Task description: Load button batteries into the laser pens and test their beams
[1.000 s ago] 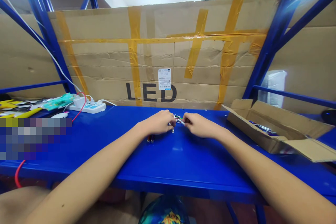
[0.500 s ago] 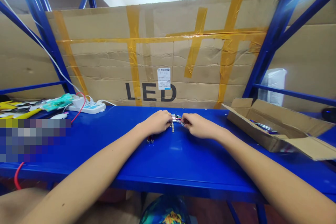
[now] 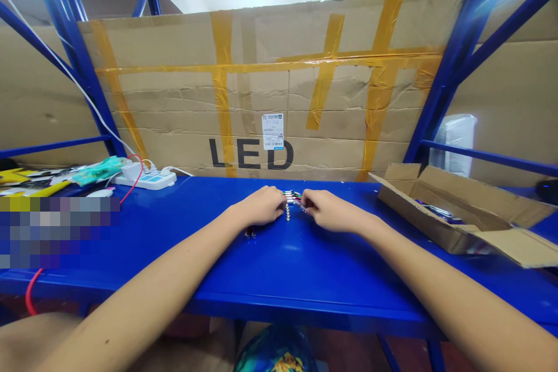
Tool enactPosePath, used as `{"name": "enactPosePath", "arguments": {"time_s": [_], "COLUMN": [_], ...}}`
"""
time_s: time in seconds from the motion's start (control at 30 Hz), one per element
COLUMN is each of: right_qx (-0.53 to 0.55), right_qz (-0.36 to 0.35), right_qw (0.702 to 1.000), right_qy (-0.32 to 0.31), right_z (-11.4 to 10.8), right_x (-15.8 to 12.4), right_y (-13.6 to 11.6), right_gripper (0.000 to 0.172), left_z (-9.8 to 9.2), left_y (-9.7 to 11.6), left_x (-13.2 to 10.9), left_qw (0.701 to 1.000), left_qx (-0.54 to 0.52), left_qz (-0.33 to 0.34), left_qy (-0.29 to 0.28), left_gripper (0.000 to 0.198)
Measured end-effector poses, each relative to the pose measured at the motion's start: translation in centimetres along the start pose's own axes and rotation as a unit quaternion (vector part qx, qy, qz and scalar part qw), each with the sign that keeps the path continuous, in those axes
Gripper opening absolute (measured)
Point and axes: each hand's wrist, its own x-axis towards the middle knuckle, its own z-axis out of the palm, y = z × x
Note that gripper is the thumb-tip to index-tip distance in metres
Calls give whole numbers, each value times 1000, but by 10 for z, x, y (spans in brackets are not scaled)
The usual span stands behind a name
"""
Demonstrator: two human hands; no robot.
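Observation:
At the middle of the blue table, my left hand (image 3: 265,207) is closed, its fingers curled at the left end of a small bundle of slim pens (image 3: 291,197) with silver and coloured parts. My right hand (image 3: 326,209) is closed in a pinch at the bundle's right side, on what looks like a silver-tipped pen (image 3: 300,206). A short row of shiny metal ends (image 3: 288,214) shows just below the bundle, between the hands. Under my left wrist lie more slim pens (image 3: 250,235), mostly hidden by it. My fingertips are partly hidden.
On the right stands an open cardboard box (image 3: 436,226) with more slim pens (image 3: 440,211) inside. A white power strip (image 3: 150,178) and a cluttered pile (image 3: 56,177) are at the left. Behind the blue table (image 3: 314,273) rises a large cardboard sheet (image 3: 183,104) between blue posts.
My left hand has shifted very slightly beside the bundle. The right hand keeps nearly the same place and pinch; the whole view has dropped a little.

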Motion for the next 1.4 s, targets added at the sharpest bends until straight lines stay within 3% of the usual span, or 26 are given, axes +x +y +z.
{"name": "enactPosePath", "arguments": {"time_s": [0.2, 0.3, 0.47, 0.6, 0.8, 0.9, 1.03, 1.2, 1.4], "right_qx": [41, 56, 60, 70, 85, 105, 148, 190, 198], "right_qz": [-16, -28, -29, -39, -57, -28, 0, -19, -37], "right_qw": [999, 998, 998, 997, 994, 994, 988, 980, 976], "right_qy": [6, 8, 11, 16, 26, 31, 35, 52, 88], "right_z": [-1, -3, -1, 3, 4, 6, 11, 17, 16], "right_x": [0, 0, 0, 0, 1, 4, 7, 9, 12], "right_y": [4, 1, -3, -3, -2, 0, 4, 6, 8], "right_gripper": [17, 19, 16, 17, 23, 20, 19, 17, 19], "left_z": [-12, -11, -4, -3, -5, -11, -15, -14, -16], "left_y": [-5, -7, -3, 0, -3, -6, -2, 9, 13], "left_x": [-5, -5, -2, -1, -3, -4, -2, 0, -2], "left_qw": [999, 999, 997, 996, 995, 979, 940, 940, 952], "left_qx": [-39, -24, 25, 34, -39, -129, -240, -253, -203], "left_qz": [-23, -38, -50, -58, -92, -105, -53, 16, 52], "left_qy": [-9, -9, -55, -50, 22, 121, 235, 229, 221], "left_gripper": [20, 21, 22, 20, 10, 10, 9, 14, 19]}}
